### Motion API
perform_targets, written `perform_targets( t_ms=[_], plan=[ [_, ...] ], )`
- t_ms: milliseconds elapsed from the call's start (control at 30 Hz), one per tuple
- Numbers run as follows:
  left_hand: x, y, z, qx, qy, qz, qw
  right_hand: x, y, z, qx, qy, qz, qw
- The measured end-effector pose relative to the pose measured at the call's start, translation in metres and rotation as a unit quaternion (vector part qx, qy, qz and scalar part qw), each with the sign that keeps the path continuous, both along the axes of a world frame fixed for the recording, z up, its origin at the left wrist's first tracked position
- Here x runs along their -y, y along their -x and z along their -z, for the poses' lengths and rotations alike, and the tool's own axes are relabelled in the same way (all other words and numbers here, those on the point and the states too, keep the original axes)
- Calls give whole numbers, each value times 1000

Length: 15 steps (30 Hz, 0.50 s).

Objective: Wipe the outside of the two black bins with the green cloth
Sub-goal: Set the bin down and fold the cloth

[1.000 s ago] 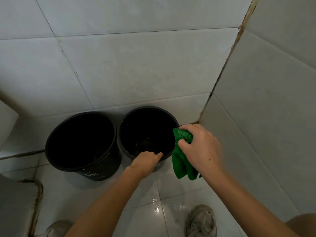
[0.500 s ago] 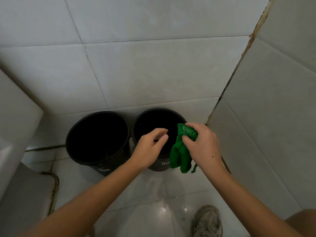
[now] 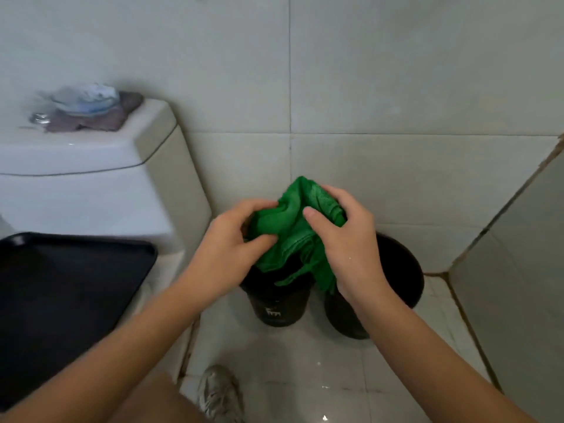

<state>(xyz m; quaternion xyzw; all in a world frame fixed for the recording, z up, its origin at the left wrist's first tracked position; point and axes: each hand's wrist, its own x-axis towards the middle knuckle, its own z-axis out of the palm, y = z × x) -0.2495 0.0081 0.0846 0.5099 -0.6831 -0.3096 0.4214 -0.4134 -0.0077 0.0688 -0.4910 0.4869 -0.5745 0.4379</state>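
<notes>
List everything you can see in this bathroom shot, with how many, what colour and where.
bins: 2, black, on the floor by the wall, side by side
cloth: 1, green, held above the bins
toilet tank: 1, white, left
rags: a pile, grey and pale blue, on the tank lid
tray: 1, black, lower left
shoe: 1, grey, bottom centre
left hand: grips the cloth
right hand: grips the cloth

There is only one view, from a camera on the person's head. It looks forward and steeply down into a tiled corner, close above the left hand (image 3: pixel 227 242) and right hand (image 3: pixel 351 239), with the toilet tank (image 3: pixel 100 178) at left.
</notes>
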Motion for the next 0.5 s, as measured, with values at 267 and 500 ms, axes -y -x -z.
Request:
perform_targets(
  t_ms=[267,500],
  plan=[
    [-32,-155,-37,-171,-41,-143,974,15,-116,-19,-120,-49,-272,953],
    [-51,-258,-27,-213,-102,-212,948,35,-212,-15,-103,-181,-369,906]
  ],
)
